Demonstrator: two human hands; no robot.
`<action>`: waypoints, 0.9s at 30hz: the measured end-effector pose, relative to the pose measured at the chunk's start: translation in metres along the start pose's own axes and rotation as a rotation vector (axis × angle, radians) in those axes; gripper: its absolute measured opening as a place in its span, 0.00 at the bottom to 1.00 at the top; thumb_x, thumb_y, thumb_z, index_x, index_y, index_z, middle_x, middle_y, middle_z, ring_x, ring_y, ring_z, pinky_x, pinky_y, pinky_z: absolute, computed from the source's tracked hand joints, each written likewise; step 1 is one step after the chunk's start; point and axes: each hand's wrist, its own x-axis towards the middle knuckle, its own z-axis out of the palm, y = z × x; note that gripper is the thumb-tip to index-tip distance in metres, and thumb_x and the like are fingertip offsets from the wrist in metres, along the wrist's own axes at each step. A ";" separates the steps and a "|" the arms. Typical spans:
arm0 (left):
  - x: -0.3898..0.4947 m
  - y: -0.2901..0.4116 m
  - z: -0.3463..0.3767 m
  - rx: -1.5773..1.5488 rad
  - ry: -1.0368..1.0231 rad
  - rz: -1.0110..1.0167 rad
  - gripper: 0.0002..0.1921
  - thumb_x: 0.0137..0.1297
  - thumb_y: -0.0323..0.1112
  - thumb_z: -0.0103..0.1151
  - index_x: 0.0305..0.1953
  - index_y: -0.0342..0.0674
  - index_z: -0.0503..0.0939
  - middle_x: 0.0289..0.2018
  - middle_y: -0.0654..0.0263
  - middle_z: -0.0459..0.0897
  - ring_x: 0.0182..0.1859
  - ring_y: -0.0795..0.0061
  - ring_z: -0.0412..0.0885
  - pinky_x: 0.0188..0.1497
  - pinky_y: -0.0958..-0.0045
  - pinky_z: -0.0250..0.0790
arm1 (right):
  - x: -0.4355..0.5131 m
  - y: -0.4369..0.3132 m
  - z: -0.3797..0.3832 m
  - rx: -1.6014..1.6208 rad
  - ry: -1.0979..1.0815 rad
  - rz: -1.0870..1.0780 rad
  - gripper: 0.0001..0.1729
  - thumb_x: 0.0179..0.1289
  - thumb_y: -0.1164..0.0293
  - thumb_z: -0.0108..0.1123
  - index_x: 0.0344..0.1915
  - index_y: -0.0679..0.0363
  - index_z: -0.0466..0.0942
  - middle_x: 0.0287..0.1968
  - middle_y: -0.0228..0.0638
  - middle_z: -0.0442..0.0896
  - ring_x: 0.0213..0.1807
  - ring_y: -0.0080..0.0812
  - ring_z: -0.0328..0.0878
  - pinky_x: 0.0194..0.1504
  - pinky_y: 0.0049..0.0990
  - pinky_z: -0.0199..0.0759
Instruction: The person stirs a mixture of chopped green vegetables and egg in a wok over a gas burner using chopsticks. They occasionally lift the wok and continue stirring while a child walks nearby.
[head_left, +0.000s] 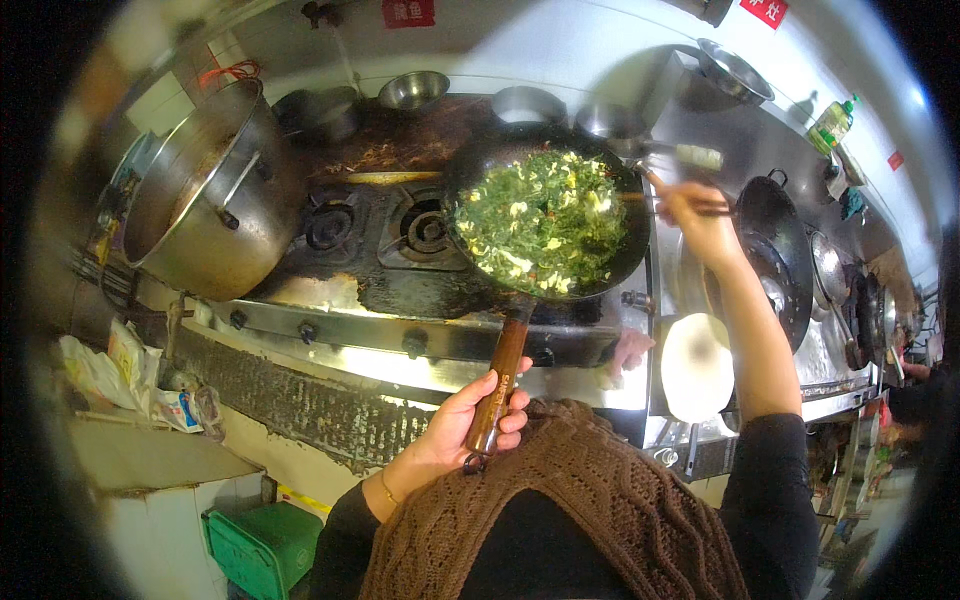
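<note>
My left hand is wrapped around the brown wooden handle of a dark wok. The wok sits over the right part of the gas stove. In it lies a loose mix of chopped green leaves and pale yellow-white pieces, which look like egg. Over the wok's right rim my right hand grips what look like wooden chopsticks, blurred, their tips reaching to the food. A white oval plate stands to the right of the stove, below my right forearm.
A large metal stockpot stands at the left beside bare burners. Metal bowls line the back wall. More black woks lean at the right. A pink cloth hangs on the front edge; a green bin is low left.
</note>
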 end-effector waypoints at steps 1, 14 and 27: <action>0.000 0.000 0.000 -0.001 -0.010 -0.004 0.23 0.74 0.46 0.46 0.66 0.48 0.62 0.37 0.66 0.73 0.34 0.74 0.71 0.32 0.73 0.66 | 0.005 0.000 0.011 0.040 0.120 0.048 0.10 0.69 0.73 0.54 0.38 0.66 0.83 0.33 0.33 0.85 0.34 0.23 0.80 0.38 0.22 0.75; -0.005 -0.002 0.001 0.061 -0.013 0.014 0.25 0.74 0.47 0.45 0.68 0.49 0.60 0.39 0.66 0.74 0.33 0.74 0.71 0.33 0.71 0.67 | 0.021 -0.045 0.036 0.139 -0.122 -0.004 0.12 0.69 0.69 0.54 0.44 0.64 0.81 0.33 0.35 0.85 0.34 0.25 0.82 0.38 0.23 0.78; -0.007 -0.004 -0.004 0.021 -0.033 0.013 0.25 0.75 0.47 0.43 0.69 0.48 0.57 0.34 0.68 0.70 0.31 0.76 0.69 0.31 0.72 0.67 | 0.044 -0.014 0.075 -0.341 0.135 -0.388 0.08 0.61 0.68 0.60 0.37 0.58 0.84 0.27 0.42 0.84 0.27 0.37 0.83 0.32 0.31 0.76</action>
